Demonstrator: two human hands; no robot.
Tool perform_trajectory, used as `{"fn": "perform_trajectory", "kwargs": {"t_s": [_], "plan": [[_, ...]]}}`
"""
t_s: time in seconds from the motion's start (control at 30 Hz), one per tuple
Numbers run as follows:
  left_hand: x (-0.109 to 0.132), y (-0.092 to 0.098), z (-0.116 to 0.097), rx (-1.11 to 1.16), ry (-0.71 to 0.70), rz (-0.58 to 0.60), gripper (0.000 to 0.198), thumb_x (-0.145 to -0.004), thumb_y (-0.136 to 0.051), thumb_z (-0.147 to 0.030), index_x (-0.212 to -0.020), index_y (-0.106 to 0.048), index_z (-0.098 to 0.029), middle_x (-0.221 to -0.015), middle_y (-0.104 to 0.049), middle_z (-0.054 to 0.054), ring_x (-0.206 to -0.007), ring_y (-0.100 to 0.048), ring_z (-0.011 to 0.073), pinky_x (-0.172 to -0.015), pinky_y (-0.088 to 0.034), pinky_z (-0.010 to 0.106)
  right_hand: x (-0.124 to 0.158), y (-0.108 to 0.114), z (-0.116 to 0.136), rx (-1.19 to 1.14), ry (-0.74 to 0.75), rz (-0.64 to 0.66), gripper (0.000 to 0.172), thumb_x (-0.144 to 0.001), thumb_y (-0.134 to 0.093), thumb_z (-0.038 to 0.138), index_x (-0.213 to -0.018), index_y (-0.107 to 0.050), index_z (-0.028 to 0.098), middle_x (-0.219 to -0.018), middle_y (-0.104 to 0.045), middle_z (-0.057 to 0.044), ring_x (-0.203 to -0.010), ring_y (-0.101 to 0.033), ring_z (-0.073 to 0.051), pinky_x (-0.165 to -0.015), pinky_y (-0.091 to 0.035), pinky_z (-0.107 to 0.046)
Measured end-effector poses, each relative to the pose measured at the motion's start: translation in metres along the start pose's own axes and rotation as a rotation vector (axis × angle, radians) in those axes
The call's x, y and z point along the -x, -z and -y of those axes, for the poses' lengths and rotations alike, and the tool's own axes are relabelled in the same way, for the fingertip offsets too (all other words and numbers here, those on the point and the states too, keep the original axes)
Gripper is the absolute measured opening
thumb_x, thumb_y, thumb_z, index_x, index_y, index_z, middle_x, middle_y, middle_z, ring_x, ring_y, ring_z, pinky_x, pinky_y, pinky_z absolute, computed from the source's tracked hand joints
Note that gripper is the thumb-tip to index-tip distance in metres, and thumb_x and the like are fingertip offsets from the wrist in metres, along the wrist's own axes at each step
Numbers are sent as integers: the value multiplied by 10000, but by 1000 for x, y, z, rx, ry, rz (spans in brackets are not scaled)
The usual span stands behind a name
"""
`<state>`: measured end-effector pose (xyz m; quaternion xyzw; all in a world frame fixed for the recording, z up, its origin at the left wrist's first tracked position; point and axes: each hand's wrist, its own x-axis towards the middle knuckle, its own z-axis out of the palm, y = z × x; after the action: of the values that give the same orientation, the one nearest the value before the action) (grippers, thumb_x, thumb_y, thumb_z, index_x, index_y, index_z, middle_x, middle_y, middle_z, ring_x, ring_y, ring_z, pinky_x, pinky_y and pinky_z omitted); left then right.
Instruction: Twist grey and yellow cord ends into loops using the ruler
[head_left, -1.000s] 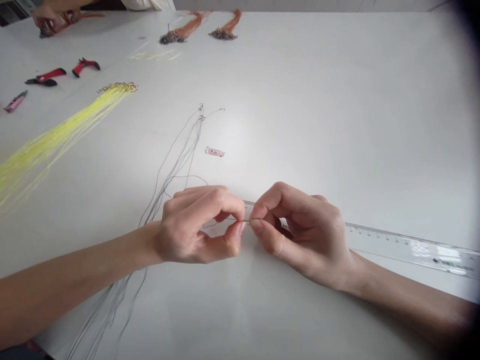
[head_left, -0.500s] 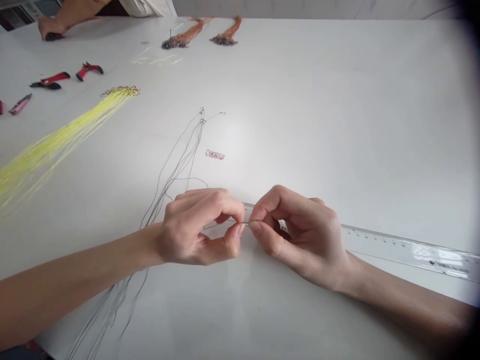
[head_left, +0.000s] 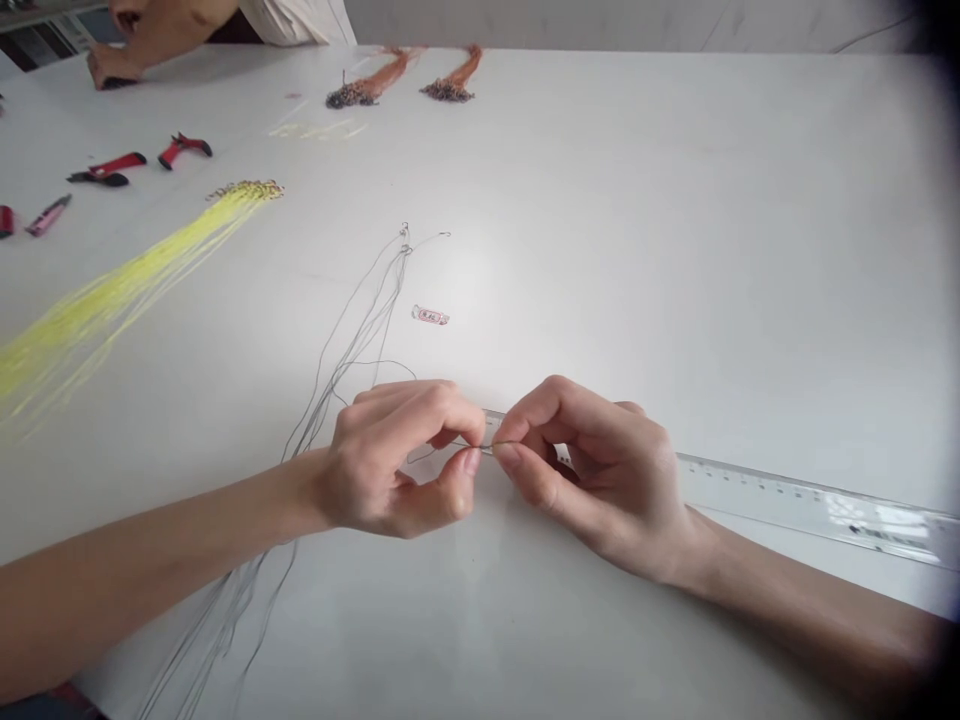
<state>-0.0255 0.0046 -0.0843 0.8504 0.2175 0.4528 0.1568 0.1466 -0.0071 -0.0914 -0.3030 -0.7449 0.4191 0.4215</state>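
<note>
My left hand (head_left: 397, 460) and my right hand (head_left: 592, 475) meet above the white table (head_left: 675, 250), their fingertips nearly touching. Both pinch a short, thin grey strand (head_left: 487, 447), and the fingers hide part of it. It seems to belong to a loose bundle of thin grey cords (head_left: 352, 365) that runs from a small metal end (head_left: 404, 232) past my left hand and down toward the near table edge. Beneath my right hand lies a transparent ruler (head_left: 810, 505), partly covered by my fingers.
A small pink-and-white wrapper (head_left: 430, 316) lies beyond my hands. To the left are a long yellow cord bundle (head_left: 135, 290), red-handled pliers (head_left: 112, 165) and a pink utility knife (head_left: 49, 215). Orange cord bundles (head_left: 367, 90) lie far off, near a co-worker's hand (head_left: 112, 68).
The whole view has tilted, so the table's far edge sits lower in the frame. The co-worker's hand has shifted slightly. My hands still pinch the strand, almost unmoved.
</note>
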Motion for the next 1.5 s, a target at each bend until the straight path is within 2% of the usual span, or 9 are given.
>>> {"fn": "perform_trajectory", "kwargs": {"t_s": [0.33, 0.47, 0.63, 0.87, 1.0, 1.13, 1.23, 1.3, 1.5], "plan": [[2, 0, 3, 33, 8, -15, 197, -743, -412, 19, -756, -450, -174, -559, -424, -43, -464, -380, 67, -402, -336, 206, 1, -1, -7, -10, 19, -19, 53, -877, -493, 199, -836, -513, 173, -527, -414, 60, -463, -328, -61, -431, -275, -207], [4, -1, 4, 30, 1, -53, 190, -758, -425, 18, -774, -463, -168, -558, -412, -51, -468, -380, 62, -406, -323, 199, -2, -1, -7, -87, -79, -32, 104, -882, -502, 264, -847, -521, 168, -521, -393, 62, -477, -324, -67, -460, -282, -216], [5, -2, 5, 25, 28, -120, 170, -768, -454, 5, -772, -478, -164, -560, -425, -50, -474, -393, 61, -416, -343, 193, -6, 0, -4, -188, -206, -74, 206, -862, -533, 341, -773, -521, 157, -521, -355, 64, -470, -274, -58, -439, -210, -210], [6, -3, 8, -30, -16, -99, 173, -770, -450, 2, -763, -468, -170, -571, -413, -54, -494, -378, 60, -434, -342, 183, -7, 0, -3, -241, -272, -41, 245, -844, -548, 386, -795, -542, 146, -570, -417, 40, -500, -307, -63, -455, -225, -213], [8, -5, 7, -34, 62, -53, 161, -785, -460, -26, -734, -457, -178, -602, -422, -50, -538, -398, 62, -491, -368, 181, -9, -2, -2, -261, -291, -65, 245, -834, -554, 377, -741, -528, 152, -576, -432, 34, -506, -328, -64, -455, -231, -213], [5, -3, 7, -26, 235, -42, 135, -801, -445, -75, -717, -464, -179, -648, -469, -31, -610, -434, 84, -562, -386, 202, -19, 2, 4, -393, -328, -118, 244, -811, -583, 372, -707, -509, 165, -502, -376, 65, -439, -288, -52, -419, -221, -204], [-2, 4, 13, -26, 386, -30, 114, -814, -458, -136, -709, -472, -179, -684, -491, -20, -645, -441, 99, -572, -375, 212, -35, 19, 11, -558, -284, -265, 202, -767, -634, 314, -694, -530, 158, -482, -374, 69, -416, -298, -47, -404, -223, -194], [-12, 12, 22, -24, 469, -39, 97, -820, -469, -194, -727, -494, -179, -712, -512, -12, -664, -453, 108, -577, -374, 218, -48, 42, 18, -648, -211, -395, 183, -728, -662, 265, -667, -535, 148, -503, -389, 64, -412, -305, -37, -395, -223, -185], [-57, 36, 37, -12, 662, -129, 170, -780, -500, -323, -748, -530, -159, -772, -547, 10, -621, -444, 103, -555, -361, 223, -69, 146, 47, -712, -35, -716, 177, -792, -554, 152, -641, -461, 161, -579, -437, 59, -424, -337, -22, -376, -272, -144]]}}
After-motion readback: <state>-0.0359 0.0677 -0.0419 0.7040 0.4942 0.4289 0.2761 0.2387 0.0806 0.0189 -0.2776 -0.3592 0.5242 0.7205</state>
